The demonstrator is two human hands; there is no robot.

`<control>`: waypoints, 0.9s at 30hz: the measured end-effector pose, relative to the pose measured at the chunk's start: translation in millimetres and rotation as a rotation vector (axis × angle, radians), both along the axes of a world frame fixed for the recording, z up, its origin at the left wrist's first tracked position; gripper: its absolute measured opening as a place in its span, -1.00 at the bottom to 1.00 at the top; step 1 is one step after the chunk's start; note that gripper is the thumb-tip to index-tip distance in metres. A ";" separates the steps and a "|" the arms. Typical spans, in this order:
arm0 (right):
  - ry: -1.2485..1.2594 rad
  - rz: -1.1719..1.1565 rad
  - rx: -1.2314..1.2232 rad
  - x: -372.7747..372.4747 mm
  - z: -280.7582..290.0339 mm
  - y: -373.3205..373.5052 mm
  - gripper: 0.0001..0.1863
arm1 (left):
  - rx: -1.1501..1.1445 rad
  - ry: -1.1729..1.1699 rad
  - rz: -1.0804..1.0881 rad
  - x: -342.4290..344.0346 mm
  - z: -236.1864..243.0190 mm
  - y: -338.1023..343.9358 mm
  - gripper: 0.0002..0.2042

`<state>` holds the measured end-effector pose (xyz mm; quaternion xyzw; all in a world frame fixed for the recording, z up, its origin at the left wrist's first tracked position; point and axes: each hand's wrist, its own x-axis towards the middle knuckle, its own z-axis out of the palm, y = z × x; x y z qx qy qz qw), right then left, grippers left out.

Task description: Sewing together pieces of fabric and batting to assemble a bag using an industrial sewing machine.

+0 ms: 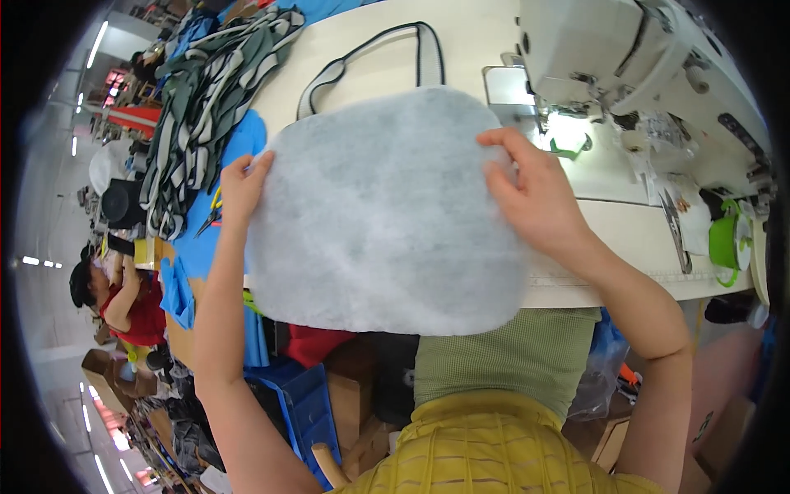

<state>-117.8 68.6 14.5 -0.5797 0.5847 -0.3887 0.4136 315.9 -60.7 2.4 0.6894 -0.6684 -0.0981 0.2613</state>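
Observation:
A grey-white fabric bag panel (pixel 383 218) with rounded corners is held up in front of me, overhanging the table's near edge. From its top edge a looped strap handle (pixel 430 58), pale with dark borders, lies on the table. My left hand (pixel 243 185) pinches the panel's left edge between thumb and fingers. On the upper right edge my right hand (pixel 539 193) grips the panel, thumb and forefinger on the near face. The other fingers of both hands are partly hidden. The panel covers part of the table beneath it.
A white sewing machine (pixel 601 49) stands at the right, its needle area lit. Metal tweezers (pixel 676 230) and a green-and-white round item (pixel 728 243) lie on the white table (pixel 485 37). Striped straps (pixel 202 107) and yellow-handled snips (pixel 212 212) are at left. A person in red (pixel 140 313) sits farther left.

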 end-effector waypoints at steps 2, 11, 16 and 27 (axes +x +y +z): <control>0.039 0.017 -0.025 0.5 6.4 0.3 -0.68 | 0.010 0.016 0.001 -2.7 -3.4 1.1 -0.44; 0.073 -0.027 -0.034 -3.1 -1.0 -4.0 -0.62 | 0.015 0.173 0.024 -11.5 -4.5 2.2 -0.51; 0.030 -0.027 0.073 -1.8 7.1 -5.2 -0.61 | 0.073 0.138 0.066 -2.4 0.5 3.3 -0.57; -0.001 -0.065 0.084 -2.3 2.8 -6.4 -0.62 | -0.165 -0.114 -0.866 -215.8 17.8 62.3 -0.48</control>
